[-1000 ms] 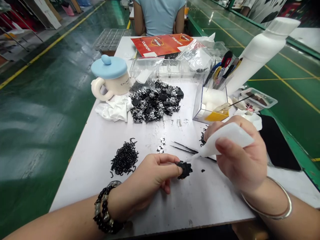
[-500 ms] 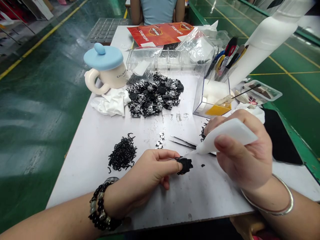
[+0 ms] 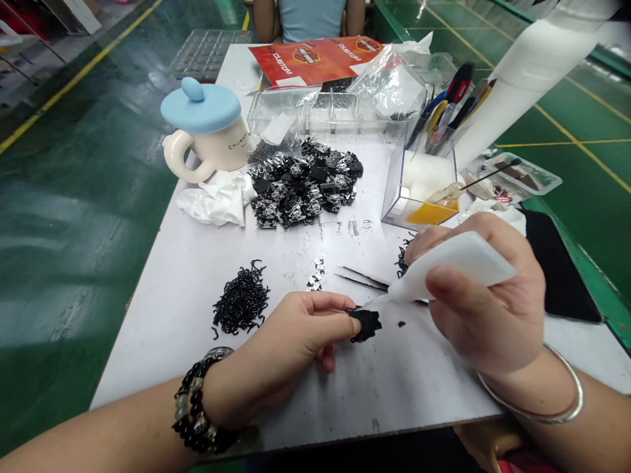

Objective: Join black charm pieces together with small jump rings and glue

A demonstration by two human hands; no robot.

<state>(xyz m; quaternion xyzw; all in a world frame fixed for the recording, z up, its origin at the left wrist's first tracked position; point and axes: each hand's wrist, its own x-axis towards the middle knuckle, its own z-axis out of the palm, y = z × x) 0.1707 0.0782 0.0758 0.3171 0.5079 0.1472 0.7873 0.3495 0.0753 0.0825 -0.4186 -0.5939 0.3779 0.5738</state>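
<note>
Between thumb and fingers, my left hand pinches a small flat black part low over the table. My right hand is wrapped round a white squeeze bottle, tilted so its thin nozzle points down-left at the part's upper edge. Whether the tip touches the part I cannot tell. Black tweezers lie behind the nozzle, partly covered by the bottle. Small silvery pieces sit left of the tweezers. A tiny black bit lies right of the held part.
A pile of black hooked pieces lies left, with a larger heap of black-and-silver parts behind. A lidded mug, crumpled tissue, clear tool box and black pad stand around. Someone sits beyond the table's far end.
The view has shifted slightly. My right hand and the bottle sit slightly farther right in view; the left hand keeps its pinch on the black part.
</note>
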